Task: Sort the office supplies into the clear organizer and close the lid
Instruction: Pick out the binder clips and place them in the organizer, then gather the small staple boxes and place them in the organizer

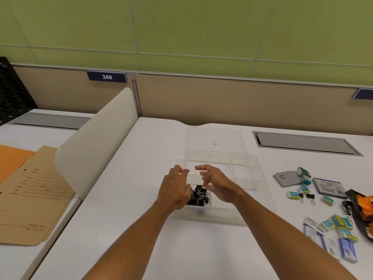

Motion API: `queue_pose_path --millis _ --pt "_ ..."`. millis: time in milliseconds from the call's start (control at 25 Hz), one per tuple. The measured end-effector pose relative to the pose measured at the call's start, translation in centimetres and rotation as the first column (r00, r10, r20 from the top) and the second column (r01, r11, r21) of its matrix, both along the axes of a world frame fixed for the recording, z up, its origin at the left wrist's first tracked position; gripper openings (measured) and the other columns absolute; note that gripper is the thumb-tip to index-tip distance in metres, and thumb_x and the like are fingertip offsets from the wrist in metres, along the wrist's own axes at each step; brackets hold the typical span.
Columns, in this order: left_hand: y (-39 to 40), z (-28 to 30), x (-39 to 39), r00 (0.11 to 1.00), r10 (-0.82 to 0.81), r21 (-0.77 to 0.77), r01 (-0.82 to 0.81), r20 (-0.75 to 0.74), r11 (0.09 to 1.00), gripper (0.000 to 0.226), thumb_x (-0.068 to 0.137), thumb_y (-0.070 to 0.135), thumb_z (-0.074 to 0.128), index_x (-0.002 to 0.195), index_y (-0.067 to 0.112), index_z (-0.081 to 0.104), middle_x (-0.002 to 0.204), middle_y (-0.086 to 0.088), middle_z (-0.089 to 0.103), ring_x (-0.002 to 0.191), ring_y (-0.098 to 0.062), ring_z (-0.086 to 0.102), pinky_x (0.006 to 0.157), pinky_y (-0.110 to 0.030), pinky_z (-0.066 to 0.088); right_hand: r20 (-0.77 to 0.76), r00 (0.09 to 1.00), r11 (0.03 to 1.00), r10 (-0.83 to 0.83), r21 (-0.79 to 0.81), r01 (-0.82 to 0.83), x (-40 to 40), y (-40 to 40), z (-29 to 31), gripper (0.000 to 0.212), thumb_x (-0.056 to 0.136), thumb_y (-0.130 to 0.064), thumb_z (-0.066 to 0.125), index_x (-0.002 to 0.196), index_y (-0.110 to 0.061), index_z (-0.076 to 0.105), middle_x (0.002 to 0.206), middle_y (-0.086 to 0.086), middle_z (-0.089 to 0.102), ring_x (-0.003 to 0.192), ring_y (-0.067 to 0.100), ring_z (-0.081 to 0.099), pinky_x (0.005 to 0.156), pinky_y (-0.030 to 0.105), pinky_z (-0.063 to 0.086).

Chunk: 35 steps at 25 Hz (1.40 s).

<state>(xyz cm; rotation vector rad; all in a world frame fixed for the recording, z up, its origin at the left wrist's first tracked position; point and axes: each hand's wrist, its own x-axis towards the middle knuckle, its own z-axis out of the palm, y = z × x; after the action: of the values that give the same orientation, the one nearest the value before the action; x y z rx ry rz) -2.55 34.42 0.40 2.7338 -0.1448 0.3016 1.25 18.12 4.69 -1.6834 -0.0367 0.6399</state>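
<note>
The clear organizer (250,168) sits open in the middle of the white desk, its lid (214,136) tipped back behind it. A heap of black binder clips (198,196) fills its near-left compartment; the other compartments look bare. My left hand (174,190) and my right hand (216,182) hover just above that heap with fingers loosely spread, holding nothing. On the desk to the right lie two loose binder clips (306,197), small staple boxes (341,223), erasers (293,195) and flat grey and blue packs (284,179).
A white divider (96,146) stands to the left, with brown and orange file folders (34,195) beyond it. A grey cable hatch (304,143) is set in the desk at back right. A black and orange pouch (363,209) lies at the right edge.
</note>
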Motion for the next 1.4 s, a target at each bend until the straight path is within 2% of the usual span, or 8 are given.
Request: queue_pose_path --millis 80,160,240,360,520,720,1040,1400 --pt "-0.2 -0.2 0.0 1.000 -0.007 0.040 0.006 0.022 0.999 0.053 0.082 0.027 0.048 0.133 0.015 0.044 0.124 -0.005 0.046 0.108 -0.022 0.045 0.088 -0.037 0.042 0.065 0.996 0.998 -0.056 0.013 0.055 -0.3 -0.5 0.2 0.042 0.077 0.000 0.046 0.110 -0.022 0.062 0.113 0.003 0.055 0.116 0.022 0.051 0.112 0.043 0.033" --pt "-0.7 -0.3 0.1 0.999 -0.012 0.073 0.009 0.051 0.997 0.058 0.081 0.029 0.047 0.137 0.013 0.040 0.132 -0.006 0.045 0.112 -0.023 0.044 0.090 -0.038 0.041 0.199 0.975 0.993 -0.096 -0.052 0.109 -0.8 -1.2 0.2 0.044 0.071 -0.016 0.055 0.114 -0.021 0.062 0.114 0.002 0.059 0.116 0.022 0.054 0.105 0.039 0.039" --pt "-1.5 -0.5 0.3 0.998 -0.023 0.080 0.018 0.060 0.997 0.064 0.083 0.034 0.047 0.142 0.012 0.035 0.143 -0.010 0.041 0.123 -0.025 0.040 0.097 -0.039 0.039 0.375 0.925 0.968 -0.055 -0.207 0.141 -1.5 -2.4 -0.1 0.057 0.067 -0.028 0.060 0.124 -0.022 0.057 0.128 0.001 0.056 0.125 0.019 0.048 0.099 0.031 0.038" --pt "-2.9 -1.0 0.4 0.999 -0.037 0.082 0.035 0.030 0.996 0.071 0.087 0.044 0.042 0.149 0.014 0.023 0.156 -0.012 0.026 0.141 -0.027 0.025 0.112 -0.040 0.026 0.549 0.820 0.841 0.159 -0.510 0.179 -2.2 -4.7 -1.8 0.065 0.081 -0.036 0.057 0.143 -0.022 0.040 0.150 0.002 0.039 0.139 0.019 0.032 0.110 0.032 0.027" --pt "-5.1 -1.6 0.8 0.998 -0.061 0.121 0.060 0.001 0.991 0.079 0.089 0.054 0.034 0.153 0.019 0.004 0.161 -0.009 -0.001 0.149 -0.024 -0.001 0.120 -0.040 0.002 0.580 0.759 0.636 0.297 -0.713 0.296 -2.5 -8.1 -4.1 0.077 0.088 -0.053 0.048 0.153 -0.026 0.015 0.162 0.005 0.012 0.149 0.021 0.009 0.118 0.036 0.011" --pt "-8.6 -1.6 1.4 0.994 -0.103 0.183 0.105 -0.022 0.977 0.083 0.087 0.063 0.026 0.152 0.024 -0.009 0.159 -0.005 -0.019 0.147 -0.022 -0.017 0.118 -0.040 -0.012 0.599 0.729 0.494 0.331 -0.769 0.406 -2.8 -12.5 -5.0 0.085 0.084 -0.065 0.032 0.154 -0.024 0.006 0.162 0.008 0.003 0.150 0.024 0.003 0.119 0.037 -0.001" --pt "-17.6 -1.2 2.2 0.987 -0.159 0.180 0.162 -0.032 0.970 0.082 0.090 0.059 0.028 0.152 0.019 -0.007 0.160 -0.010 -0.014 0.147 -0.023 -0.015 0.120 -0.042 -0.006 0.609 0.759 0.460 0.230 -0.756 0.466 -3.1 -21.1 -5.5 0.084 0.083 -0.067 0.029 0.153 -0.023 0.011 0.161 0.009 0.011 0.149 0.026 0.010 0.119 0.041 0.007" --pt "-28.0 -2.0 3.6 0.979 -0.190 0.218 0.202 -0.075 0.955 0.083 0.089 0.063 0.027 0.152 0.021 -0.008 0.160 -0.008 -0.012 0.148 -0.024 -0.012 0.113 -0.037 -0.016 0.543 0.822 0.463 0.174 -0.781 0.418 -2.2 -30.4 -6.2 0.081 0.089 -0.063 0.038 0.153 -0.024 0.007 0.162 0.010 0.007 0.149 0.027 0.006 0.120 0.042 0.006"
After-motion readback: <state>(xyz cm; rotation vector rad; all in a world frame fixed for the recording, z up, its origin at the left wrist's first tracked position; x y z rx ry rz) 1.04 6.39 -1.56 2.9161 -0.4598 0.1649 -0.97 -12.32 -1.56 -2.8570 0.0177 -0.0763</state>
